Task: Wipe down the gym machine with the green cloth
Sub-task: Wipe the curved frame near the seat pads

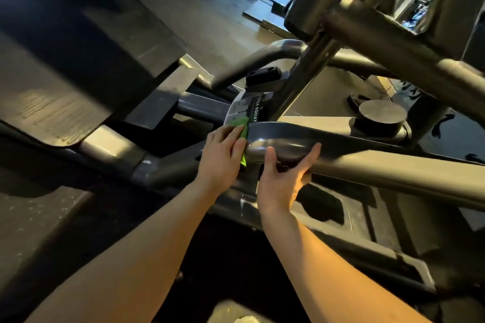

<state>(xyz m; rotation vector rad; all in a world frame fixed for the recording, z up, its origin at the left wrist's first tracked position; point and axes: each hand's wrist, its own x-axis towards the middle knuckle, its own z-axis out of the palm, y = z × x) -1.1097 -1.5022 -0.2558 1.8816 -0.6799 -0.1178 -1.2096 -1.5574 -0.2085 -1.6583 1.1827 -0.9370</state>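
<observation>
Left grip point(223, 155), head view: fingers lay nearly straight over the green cloth point(243, 129), pressing it against the rounded end of a dark grey tube point(283, 139) of the gym machine point(393, 173); its thumb was hidden. Folded cloth showed beyond the fingertips and again below the palm, where tube met placard. Right grip point(284, 178): spread wide and holding nothing, thumb raised on the tube's near face, fingers reaching straight along its underside, palm braced against the metal. Just behind the cloth stood a curved placard point(256, 110) lettered "SQUAT". A ribbed foot platform point(65, 81) filled the upper left. A round metal cap point(381, 112) sat on the frame, right of the tube.
</observation>
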